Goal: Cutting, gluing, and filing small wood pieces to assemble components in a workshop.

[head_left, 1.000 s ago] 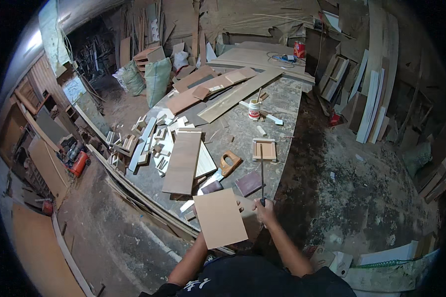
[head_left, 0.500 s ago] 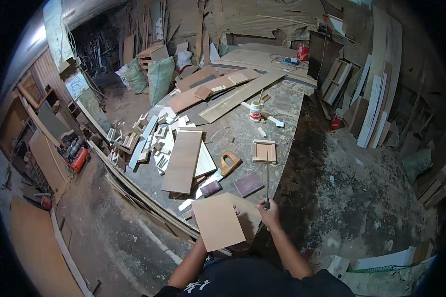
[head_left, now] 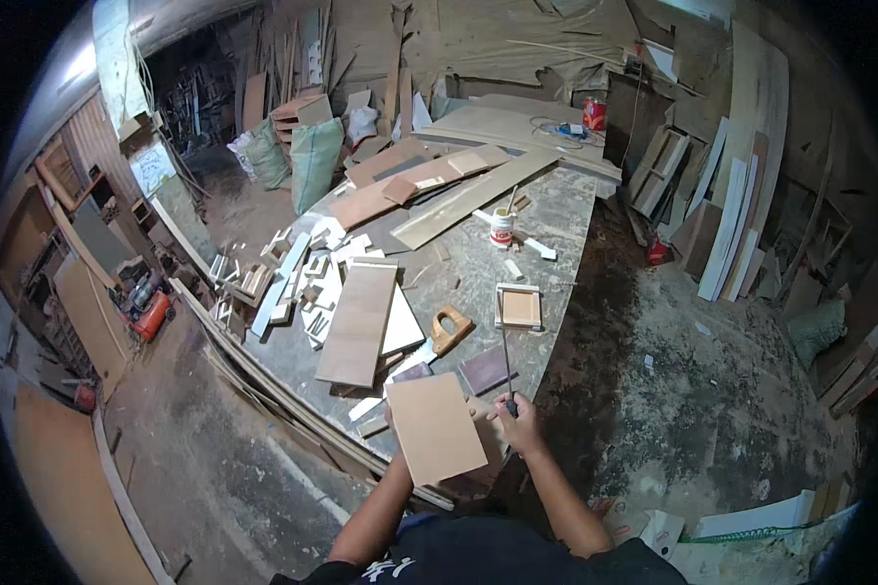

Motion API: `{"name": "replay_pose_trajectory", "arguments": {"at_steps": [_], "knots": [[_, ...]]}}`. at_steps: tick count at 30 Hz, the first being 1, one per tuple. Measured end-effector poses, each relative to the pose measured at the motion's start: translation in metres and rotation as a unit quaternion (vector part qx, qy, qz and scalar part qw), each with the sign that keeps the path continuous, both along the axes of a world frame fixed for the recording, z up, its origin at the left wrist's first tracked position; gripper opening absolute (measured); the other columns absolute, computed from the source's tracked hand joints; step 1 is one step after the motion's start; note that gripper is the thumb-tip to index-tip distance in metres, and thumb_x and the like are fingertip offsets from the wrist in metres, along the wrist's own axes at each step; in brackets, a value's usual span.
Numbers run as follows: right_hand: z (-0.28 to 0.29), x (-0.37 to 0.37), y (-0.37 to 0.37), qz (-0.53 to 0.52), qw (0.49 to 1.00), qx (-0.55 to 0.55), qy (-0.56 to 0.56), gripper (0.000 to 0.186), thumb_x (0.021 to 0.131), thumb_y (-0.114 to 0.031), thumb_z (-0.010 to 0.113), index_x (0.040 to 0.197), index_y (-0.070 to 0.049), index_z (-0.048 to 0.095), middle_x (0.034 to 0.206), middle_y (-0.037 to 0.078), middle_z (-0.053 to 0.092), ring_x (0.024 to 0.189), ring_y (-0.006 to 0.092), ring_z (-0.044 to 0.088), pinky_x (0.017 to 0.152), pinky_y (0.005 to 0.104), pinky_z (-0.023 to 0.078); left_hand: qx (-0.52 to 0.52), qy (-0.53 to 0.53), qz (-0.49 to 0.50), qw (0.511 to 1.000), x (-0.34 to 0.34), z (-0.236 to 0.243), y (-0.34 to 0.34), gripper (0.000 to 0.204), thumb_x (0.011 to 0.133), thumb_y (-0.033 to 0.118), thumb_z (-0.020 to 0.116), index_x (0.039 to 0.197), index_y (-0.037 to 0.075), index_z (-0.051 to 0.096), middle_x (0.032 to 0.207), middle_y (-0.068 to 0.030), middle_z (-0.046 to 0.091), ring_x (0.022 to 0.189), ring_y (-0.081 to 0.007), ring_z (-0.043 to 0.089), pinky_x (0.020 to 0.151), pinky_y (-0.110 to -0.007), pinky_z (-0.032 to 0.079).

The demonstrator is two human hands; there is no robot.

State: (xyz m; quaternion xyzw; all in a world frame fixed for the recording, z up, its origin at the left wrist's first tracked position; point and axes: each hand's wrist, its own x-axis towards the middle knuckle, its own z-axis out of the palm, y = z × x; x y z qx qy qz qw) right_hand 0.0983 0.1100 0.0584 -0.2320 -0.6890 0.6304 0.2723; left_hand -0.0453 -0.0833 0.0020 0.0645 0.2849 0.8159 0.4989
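Observation:
My left hand [head_left: 391,419] holds a flat tan rectangular board [head_left: 437,429] above the near end of the workbench. Most of that hand is hidden behind the board. Just to the right, my right hand [head_left: 520,425] is closed around the dark handle of a long, thin-shafted tool [head_left: 505,366], with its shaft pointing away from me. Whether it is a screwdriver or a file I cannot tell. Beyond the hands lie a wooden-handled handsaw [head_left: 451,331], a dark reddish-brown flat piece [head_left: 488,369] and a small light-rimmed wooden frame [head_left: 519,306].
The workbench [head_left: 556,224] carries a brown plank [head_left: 358,322], white offcuts [head_left: 337,283], long boards [head_left: 478,195] and a white-and-red tub [head_left: 501,229] with a stick in it. Tall boards [head_left: 751,166] lean at the right. A red machine [head_left: 152,314] stands on the left floor.
The tan board has shifted slightly right and away from me. My right hand has moved a little left toward it, and the tool's shaft now tilts to the left.

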Motion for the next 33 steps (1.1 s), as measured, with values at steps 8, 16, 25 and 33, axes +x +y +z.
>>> {"name": "replay_pose_trajectory", "arguments": {"at_steps": [8,16,25,33], "knots": [[-0.017,0.005,-0.019,0.026,1.000,-0.014,-0.006,0.010,0.090,-0.016,0.060,0.087,-0.006,0.060,0.067,-0.004,0.056,0.054,0.0035,0.045,0.051,0.0218,0.038,0.005,-0.048,0.003,0.999,0.015,-0.005,0.015,0.076,0.085,0.069,0.045,0.125,0.004,0.051,0.110,-0.0144,0.060,0.097,-0.0260,0.060,0.085,-0.039,0.050],[-0.018,0.017,-0.038,0.070,0.997,-0.018,0.033,0.022,0.087,-0.023,0.066,0.098,-0.003,0.063,0.074,-0.004,0.058,0.065,0.0053,0.052,0.059,0.0226,0.044,-0.240,0.056,0.066,0.967,0.021,0.003,0.031,0.095,0.072,0.084,0.046,0.124,0.004,0.048,0.103,-0.0163,0.059,0.092,-0.0281,0.061,0.075,-0.044,0.053],[-0.031,0.042,-0.040,0.119,0.992,0.027,-0.029,0.047,0.073,-0.023,0.081,0.111,-0.003,0.061,0.093,0.002,0.061,0.087,0.0111,0.057,0.080,0.0276,0.048,-0.418,0.019,0.104,0.902,0.024,0.001,0.036,0.113,0.067,0.074,0.065,0.145,0.000,0.028,0.136,-0.0242,0.042,0.119,-0.0376,0.049,0.095,-0.052,0.042],[-0.034,0.052,-0.013,-0.017,0.979,-0.194,-0.057,0.030,0.079,-0.021,0.078,0.093,-0.006,0.057,0.067,-0.003,0.053,0.046,0.0057,0.046,0.040,0.0215,0.036,-0.390,-0.040,0.101,0.914,0.062,0.056,0.022,0.093,0.078,0.055,0.068,0.141,-0.003,0.032,0.132,-0.0257,0.046,0.116,-0.0326,0.050,0.092,-0.045,0.043]]}}
